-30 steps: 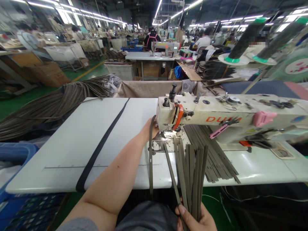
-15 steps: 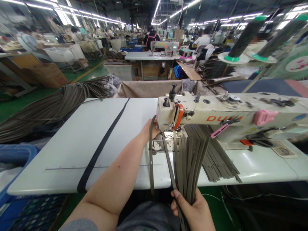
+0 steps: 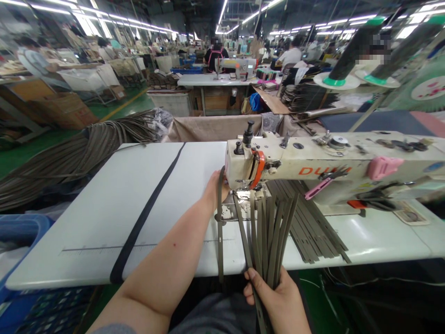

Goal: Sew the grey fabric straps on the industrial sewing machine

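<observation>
My right hand (image 3: 276, 297) is closed round a bundle of several olive-grey straps (image 3: 270, 232) at the table's near edge; their far ends reach up under the head of the white sewing machine (image 3: 313, 164). My left hand (image 3: 216, 184) lies at the left of the needle area, next to a single strap (image 3: 219, 232) that loops up by the machine head and hangs down over the table edge. Its fingers are hidden behind the machine head and the strap.
More straps (image 3: 313, 227) lie fanned on the white table (image 3: 104, 208) under the machine arm. A long dark band (image 3: 146, 213) runs across the table. A big heap of straps (image 3: 76, 153) sits left, a blue crate (image 3: 21, 232) below it. People work at distant machines.
My right hand has risen toward the table edge and pushed the strap bundle forward under the machine head. My left hand has stayed by the needle.
</observation>
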Available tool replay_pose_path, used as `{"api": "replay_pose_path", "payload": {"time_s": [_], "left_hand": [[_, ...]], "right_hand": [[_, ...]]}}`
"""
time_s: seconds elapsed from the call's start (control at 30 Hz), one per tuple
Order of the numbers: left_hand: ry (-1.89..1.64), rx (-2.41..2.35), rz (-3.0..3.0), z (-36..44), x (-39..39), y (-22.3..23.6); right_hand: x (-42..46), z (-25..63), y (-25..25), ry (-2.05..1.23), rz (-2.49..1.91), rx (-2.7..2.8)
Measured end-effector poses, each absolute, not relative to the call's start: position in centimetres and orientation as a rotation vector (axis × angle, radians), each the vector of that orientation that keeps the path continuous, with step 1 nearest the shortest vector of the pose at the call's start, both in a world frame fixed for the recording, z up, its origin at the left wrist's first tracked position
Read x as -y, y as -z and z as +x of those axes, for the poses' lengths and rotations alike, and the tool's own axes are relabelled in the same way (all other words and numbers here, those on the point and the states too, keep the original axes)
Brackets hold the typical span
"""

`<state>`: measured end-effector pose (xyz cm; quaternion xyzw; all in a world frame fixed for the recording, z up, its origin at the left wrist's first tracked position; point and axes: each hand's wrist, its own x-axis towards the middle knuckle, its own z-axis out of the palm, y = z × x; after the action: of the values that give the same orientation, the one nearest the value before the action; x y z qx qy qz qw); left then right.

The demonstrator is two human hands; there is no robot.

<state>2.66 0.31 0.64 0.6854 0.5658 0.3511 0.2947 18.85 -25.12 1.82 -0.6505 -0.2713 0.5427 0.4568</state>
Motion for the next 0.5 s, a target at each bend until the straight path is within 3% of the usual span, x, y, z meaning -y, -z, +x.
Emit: {"api": "replay_pose_path", "payload": {"time_s": [0.5], "left_hand": [[-1.057,-1.449,1.804,2.23,-0.75,-0.34]], "right_hand": [[24.94,19.05,-1.87,-1.351,-1.572,0.669]]}}
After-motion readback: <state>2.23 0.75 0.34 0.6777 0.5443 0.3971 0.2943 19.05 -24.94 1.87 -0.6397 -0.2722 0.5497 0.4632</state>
